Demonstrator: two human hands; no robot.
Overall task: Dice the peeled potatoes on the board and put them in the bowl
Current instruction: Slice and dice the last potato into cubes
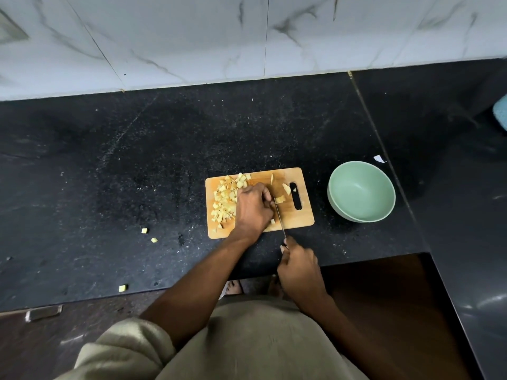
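**Head view: small wet potato bits, a thin knife, and a bowl that waits**

Head camera looks down at 2 bare arms over a black worktop. Nearest is the right hand. Its fingers are curled tight round the handle of a knife, and the thin blade points away, onto the wooden board.

A bit further, the left hand sits on the board with its fingers bent down just beside the blade. They seem to hold a piece of potato, but the hand hides that piece, so I cannot tell how big it is.

Left of that hand is a heap of diced potato. A few bigger bits lie on the right of the blade, near the board's handle slot. 3 little cubes have dropped on the worktop, well apart from the board.

I think these cubes are light, firm and wet, so they will slip and roll. Pinching them 1 at a time would be slow. Scooping a heap with a cupped hand, or sliding it along with the flat of the blade, looks better. The board is stiff and could be lifted by its slot end.

Off to the right stands the green bowl, near the board but not touching it. No potato is in it yet.
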